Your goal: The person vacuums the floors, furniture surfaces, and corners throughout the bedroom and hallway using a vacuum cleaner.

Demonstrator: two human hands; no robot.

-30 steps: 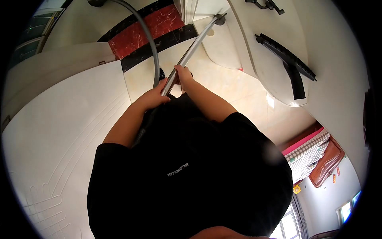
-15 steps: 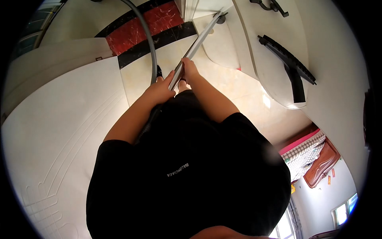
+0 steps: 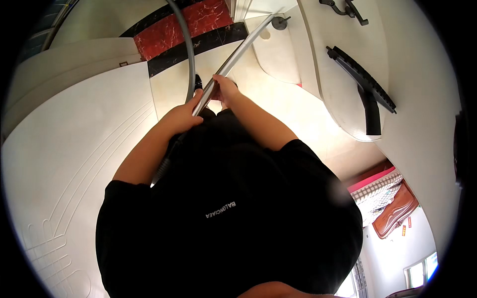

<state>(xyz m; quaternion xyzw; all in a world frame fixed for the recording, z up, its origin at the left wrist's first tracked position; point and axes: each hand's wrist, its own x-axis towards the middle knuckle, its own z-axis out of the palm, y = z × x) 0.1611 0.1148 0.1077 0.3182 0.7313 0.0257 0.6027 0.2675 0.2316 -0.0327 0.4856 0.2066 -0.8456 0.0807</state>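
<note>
My left hand is wrapped round the lower end of a shiny silver metal tube, which looks like a vacuum cleaner wand. Farther up the same tube, my right hand grips it from the right side. The wand slants up to the right, its far end beside a small dark round piece near the white wall. A grey ribbed hose runs down past my left hand and shows again beside my left forearm; how it joins the wand is hidden.
A black floor-brush head lies on a white surface at right, with a black hook-like piece above. The white door panel fills the left. A red and black stone threshold crosses the floor. A bed shows at lower right.
Both hands and the near part of the wand have shifted left and a little toward my body. My grip holds. The view has moved slightly, and more ribbed hose shows by my left forearm.
</note>
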